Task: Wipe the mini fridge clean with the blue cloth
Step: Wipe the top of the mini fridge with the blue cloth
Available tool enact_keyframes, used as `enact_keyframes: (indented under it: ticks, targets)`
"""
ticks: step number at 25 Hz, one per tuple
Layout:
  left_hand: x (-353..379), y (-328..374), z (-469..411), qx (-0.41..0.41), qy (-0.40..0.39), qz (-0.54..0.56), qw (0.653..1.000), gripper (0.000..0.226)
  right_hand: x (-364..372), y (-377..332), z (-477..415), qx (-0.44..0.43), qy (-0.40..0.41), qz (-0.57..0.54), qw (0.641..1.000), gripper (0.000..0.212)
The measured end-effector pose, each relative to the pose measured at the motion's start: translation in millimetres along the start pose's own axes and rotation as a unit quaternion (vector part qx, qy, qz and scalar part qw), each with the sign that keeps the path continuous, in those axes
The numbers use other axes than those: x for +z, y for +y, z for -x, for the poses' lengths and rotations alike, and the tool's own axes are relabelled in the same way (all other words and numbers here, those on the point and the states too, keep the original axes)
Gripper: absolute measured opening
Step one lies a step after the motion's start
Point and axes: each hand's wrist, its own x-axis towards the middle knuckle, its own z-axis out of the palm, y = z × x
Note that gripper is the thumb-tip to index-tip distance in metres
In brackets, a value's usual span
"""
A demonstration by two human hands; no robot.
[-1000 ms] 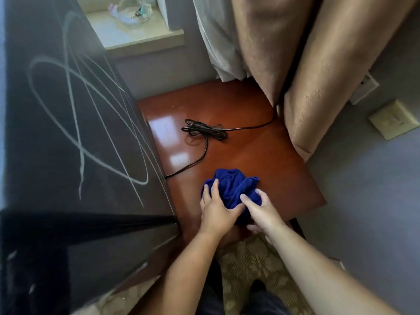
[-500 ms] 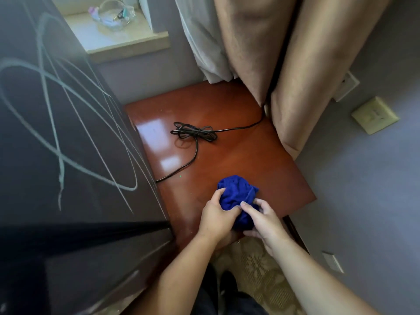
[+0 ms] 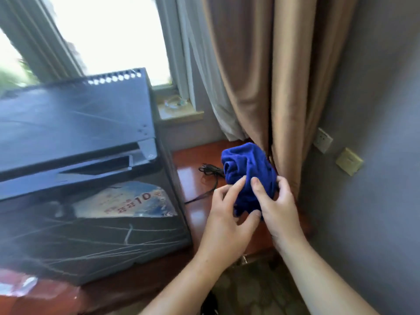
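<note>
I see the bunched deep-blue cloth (image 3: pixel 247 176) held up off the glossy reddish-brown wooden tabletop (image 3: pixel 193 178), right of centre, in front of the tan curtain (image 3: pixel 261 76). My right hand (image 3: pixel 279 208) wraps the cloth's lower right side: thumb pressed flat on its front, the other fingers curled round behind it. My left hand (image 3: pixel 227 214) meets the cloth from the left, with the fingertips of two extended fingers resting on the fabric and the thumb tip touching the cloth's lower edge; those fingers are loosely spread and not pinching.

The black box-shaped mini fridge (image 3: pixel 86 178) stands on the same tabletop to the left, well apart from the cloth. Pale scribbled lines cross its near face and its top, and a torn printed sticker (image 3: pixel 127 201) sits on the near face. A row of small vent holes runs along its far top edge.

A black power cord (image 3: pixel 209 171) lies coiled on the tabletop between fridge and cloth, partly hidden behind the cloth. On the grey-purple wall (image 3: pixel 375 110) at right are a white socket (image 3: pixel 322 140) and a yellowish switch plate (image 3: pixel 348 161). A bright window (image 3: pixel 109 35) is at the far left.
</note>
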Motion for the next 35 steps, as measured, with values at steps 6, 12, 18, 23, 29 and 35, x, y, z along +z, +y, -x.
enact_keyframes:
  ticks: [6, 12, 18, 23, 29, 35]
  targets:
    - [-125, 81, 32, 0.128, 0.099, -0.089, 0.983, 0.076, 70, -123, 37, -0.216, -0.104, -0.049, 0.97, 0.05]
    - [-259, 92, 46, 0.063, 0.129, -0.255, 0.956, 0.065, 151, -187, 63, -0.388, -0.209, 0.184, 0.878, 0.078]
    - [-355, 48, 58, 0.02, 0.076, -0.346, 0.935, 0.067, 204, -179, 66, -0.328, -0.194, 0.387, 0.84, 0.069]
    - [-375, 49, 30, 0.114, 0.026, -0.35, 0.929, 0.08, 221, -183, 72, -0.36, -0.186, 0.408, 0.819, 0.077]
    - [-364, 51, -28, 0.117, -0.115, -0.441, 0.883, 0.099, 239, -175, 29, -0.338, -0.284, 0.556, 0.705, 0.094]
    - [-355, 42, -94, 0.105, -0.128, -0.419, 0.893, 0.087, 254, -172, -43, -0.324, -0.353, 0.49, 0.729, 0.086]
